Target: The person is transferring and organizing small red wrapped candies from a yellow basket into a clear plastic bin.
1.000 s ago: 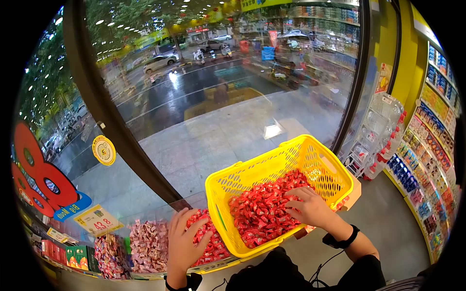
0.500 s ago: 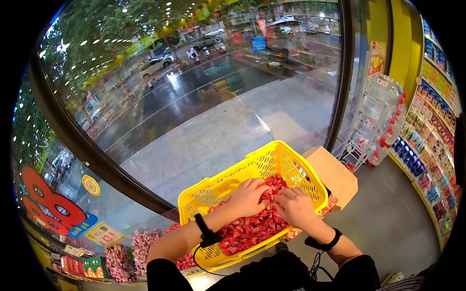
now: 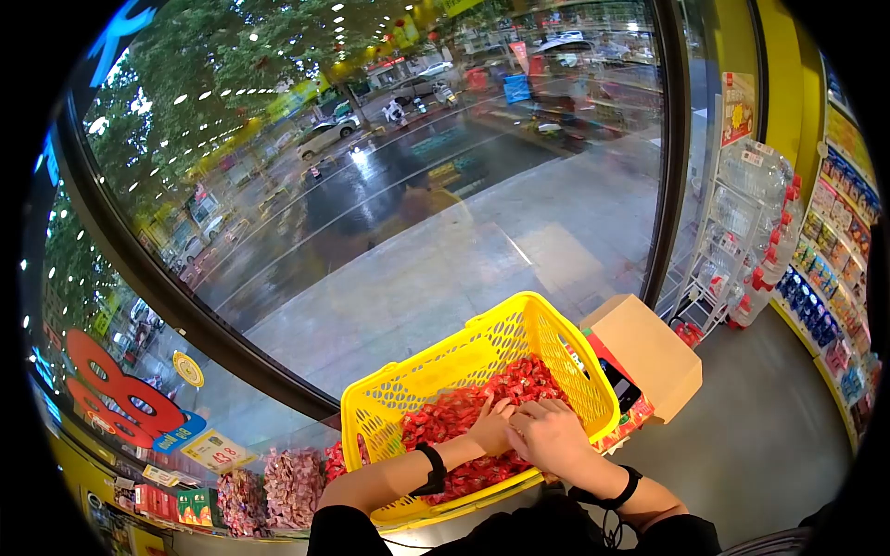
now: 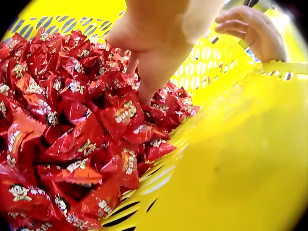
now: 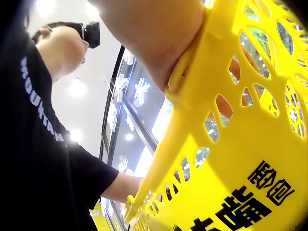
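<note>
Red-wrapped candies (image 3: 524, 378) fill much of a yellow perforated basket (image 3: 399, 378). My left hand (image 3: 491, 430) reaches over the near side into the basket. In the left wrist view, this left hand (image 4: 156, 48) points downward, its thumb and a finger touching the wrapped candies (image 4: 77, 115). My right hand (image 3: 549, 435) is beside it, overlapping its fingertips in the head view. The left wrist view shows that right hand (image 4: 255, 31) above the basket's rim with loosely bent fingers and nothing in them. The right wrist view shows the basket's outer wall (image 5: 231, 159) close up.
An open cardboard box (image 3: 649, 347) and a dark flat device (image 3: 619, 382) are right of the basket. Bins of wrapped candies (image 3: 294, 482) line the left. A large window (image 3: 389, 232) stands behind, a rack of water bottles (image 3: 742, 222) at the right.
My left hand has moved right from the neighbouring candy bin into the basket, beside the right hand. The right hand has shifted toward it. The head view has turned, showing more of the cardboard box.
</note>
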Motion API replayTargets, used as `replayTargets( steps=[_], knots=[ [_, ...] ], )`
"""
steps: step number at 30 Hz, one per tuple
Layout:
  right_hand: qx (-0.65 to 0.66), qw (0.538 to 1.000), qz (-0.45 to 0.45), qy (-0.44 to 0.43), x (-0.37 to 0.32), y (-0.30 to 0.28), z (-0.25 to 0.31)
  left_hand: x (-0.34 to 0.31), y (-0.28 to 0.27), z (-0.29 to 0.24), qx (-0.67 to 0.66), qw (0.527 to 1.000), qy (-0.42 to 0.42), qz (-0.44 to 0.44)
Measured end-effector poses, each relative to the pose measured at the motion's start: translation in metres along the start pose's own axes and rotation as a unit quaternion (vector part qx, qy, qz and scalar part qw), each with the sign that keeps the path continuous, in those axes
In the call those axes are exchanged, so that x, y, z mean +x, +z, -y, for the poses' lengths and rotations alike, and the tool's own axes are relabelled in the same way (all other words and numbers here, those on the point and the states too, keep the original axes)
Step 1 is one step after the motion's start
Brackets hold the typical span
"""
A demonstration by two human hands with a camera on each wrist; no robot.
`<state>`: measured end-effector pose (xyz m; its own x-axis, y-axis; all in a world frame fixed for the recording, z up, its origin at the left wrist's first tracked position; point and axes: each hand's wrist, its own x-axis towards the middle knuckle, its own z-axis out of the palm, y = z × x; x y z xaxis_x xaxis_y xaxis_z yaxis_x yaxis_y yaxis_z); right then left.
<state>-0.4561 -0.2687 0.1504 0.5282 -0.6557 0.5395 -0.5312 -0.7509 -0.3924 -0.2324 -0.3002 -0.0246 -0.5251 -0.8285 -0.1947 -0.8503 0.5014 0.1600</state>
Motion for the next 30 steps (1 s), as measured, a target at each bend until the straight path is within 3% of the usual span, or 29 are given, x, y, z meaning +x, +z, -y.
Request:
replayTargets(
  steps=[5, 9, 10, 13, 14, 21, 30],
  knots=[
    [-0.011, 0.999, 0.021, 0.029, 0.000, -0.001, 0.001, -0.005, -0.066, -0.005, 0.028, 0.999, 0.001, 0.040],
    [-0.008, 0.997, 0.034, 0.063, 0.002, -0.004, 0.005, -0.016, -0.134, -0.030, 0.001, 1.000, -0.001, 0.019],
    [-0.009, 0.996, 0.042, 0.072, 0.001, -0.003, 0.005, -0.022, -0.142, -0.034, -0.050, 0.998, 0.012, -0.035],
    [-0.020, 0.997, -0.039, 0.057, 0.002, -0.002, 0.005, -0.030, -0.168, -0.045, -0.030, 0.998, 0.014, -0.061],
    [-0.029, 0.997, -0.028, 0.063, -0.001, 0.002, 0.004, -0.038, -0.180, -0.053, -0.052, 0.996, 0.006, -0.076],
    [0.025, 0.999, 0.031, 0.027, 0.008, -0.014, 0.021, -0.075, -0.208, -0.055, -0.068, 0.988, 0.008, -0.137],
    [0.074, 0.997, -0.010, 0.021, 0.025, 0.018, 0.088, -0.159, -0.221, -0.043, -0.047, 0.974, 0.001, -0.223]
  ],
)
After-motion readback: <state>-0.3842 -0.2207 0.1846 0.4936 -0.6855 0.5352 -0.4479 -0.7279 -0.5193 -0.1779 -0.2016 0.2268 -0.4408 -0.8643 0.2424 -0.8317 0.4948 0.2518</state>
